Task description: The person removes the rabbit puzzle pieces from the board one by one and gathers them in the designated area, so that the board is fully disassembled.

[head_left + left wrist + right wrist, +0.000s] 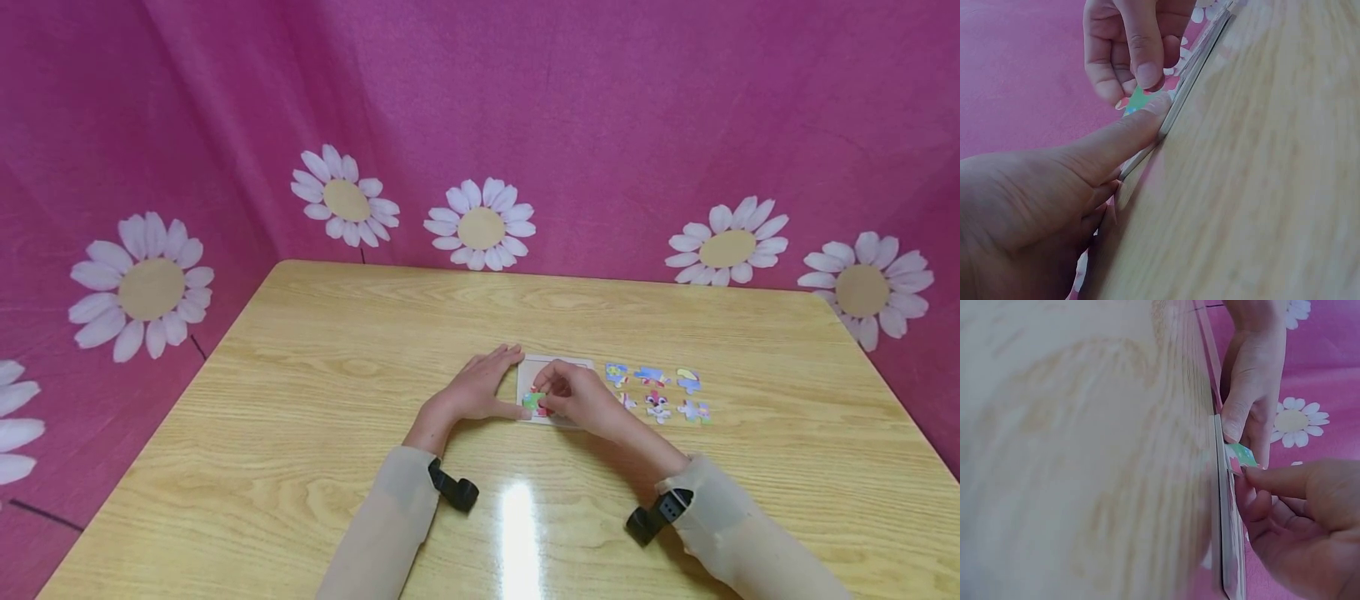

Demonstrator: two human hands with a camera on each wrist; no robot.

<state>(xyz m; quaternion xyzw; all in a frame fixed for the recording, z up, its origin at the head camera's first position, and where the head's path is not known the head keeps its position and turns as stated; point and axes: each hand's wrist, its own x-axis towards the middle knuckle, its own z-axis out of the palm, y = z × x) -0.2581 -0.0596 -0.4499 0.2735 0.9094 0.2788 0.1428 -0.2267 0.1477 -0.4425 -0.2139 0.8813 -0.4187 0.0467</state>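
Observation:
A flat, pale puzzle frame (531,367) lies on the wooden table. Its left edge is steadied by my left hand (477,387), whose fingers stretch along the side while the thumb (1141,119) rests on the near corner. Between thumb and fingertips my right hand (588,402) pinches a green and red puzzle piece (534,401). That piece is at the frame's near-left corner, tilted up in the right wrist view, close to the left thumb. The right hand covers much of the frame's inside.
Right of the frame several loose puzzle pieces lie in two rows, among them a piece with a cartoon animal face (657,404) and a blue one (652,376). Behind the wooden table (337,333) hangs a pink curtain (585,125) with daisies.

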